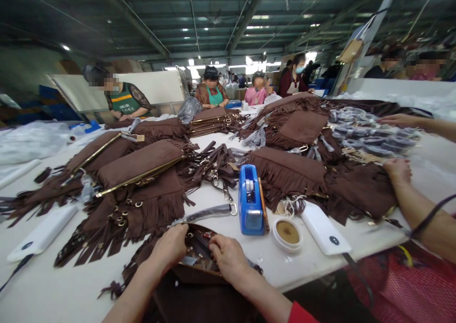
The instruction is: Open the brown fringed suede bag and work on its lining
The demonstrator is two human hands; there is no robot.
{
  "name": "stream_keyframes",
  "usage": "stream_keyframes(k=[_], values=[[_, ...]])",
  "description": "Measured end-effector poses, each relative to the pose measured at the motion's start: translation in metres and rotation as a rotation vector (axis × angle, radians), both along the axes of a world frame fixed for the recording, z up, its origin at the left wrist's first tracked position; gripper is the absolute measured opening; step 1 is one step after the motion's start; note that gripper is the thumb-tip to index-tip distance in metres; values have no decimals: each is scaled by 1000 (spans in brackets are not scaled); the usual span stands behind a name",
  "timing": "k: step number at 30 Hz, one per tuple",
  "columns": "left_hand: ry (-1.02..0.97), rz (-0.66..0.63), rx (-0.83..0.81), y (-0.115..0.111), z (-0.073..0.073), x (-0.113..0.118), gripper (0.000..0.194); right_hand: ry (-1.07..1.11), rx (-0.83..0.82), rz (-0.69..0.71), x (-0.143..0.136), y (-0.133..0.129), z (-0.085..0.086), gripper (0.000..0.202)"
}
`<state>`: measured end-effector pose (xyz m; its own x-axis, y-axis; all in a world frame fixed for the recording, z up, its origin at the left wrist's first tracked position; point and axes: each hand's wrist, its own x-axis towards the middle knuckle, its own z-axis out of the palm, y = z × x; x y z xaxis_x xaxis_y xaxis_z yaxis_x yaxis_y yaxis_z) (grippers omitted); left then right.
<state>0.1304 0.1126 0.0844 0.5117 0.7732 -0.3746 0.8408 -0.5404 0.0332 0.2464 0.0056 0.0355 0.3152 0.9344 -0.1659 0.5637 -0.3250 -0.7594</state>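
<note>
Bag [199, 259] interior (under fingers [213, 251]) hidden

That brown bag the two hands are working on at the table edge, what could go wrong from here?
The brown bag hangs partly over the table edge, so it might slide off if either the left hand or right hand lets go. The open round tin and the blue tape dispenser sit close by; a stray elbow or strap could knock them.
</note>
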Motion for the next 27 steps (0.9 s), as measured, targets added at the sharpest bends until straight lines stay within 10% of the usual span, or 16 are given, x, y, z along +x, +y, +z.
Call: stream_keyframes(k=[27], values=[[-224, 52, 96, 5, -20, -36, 21, -69, -39, 146, -12, 12, 15, 20]])
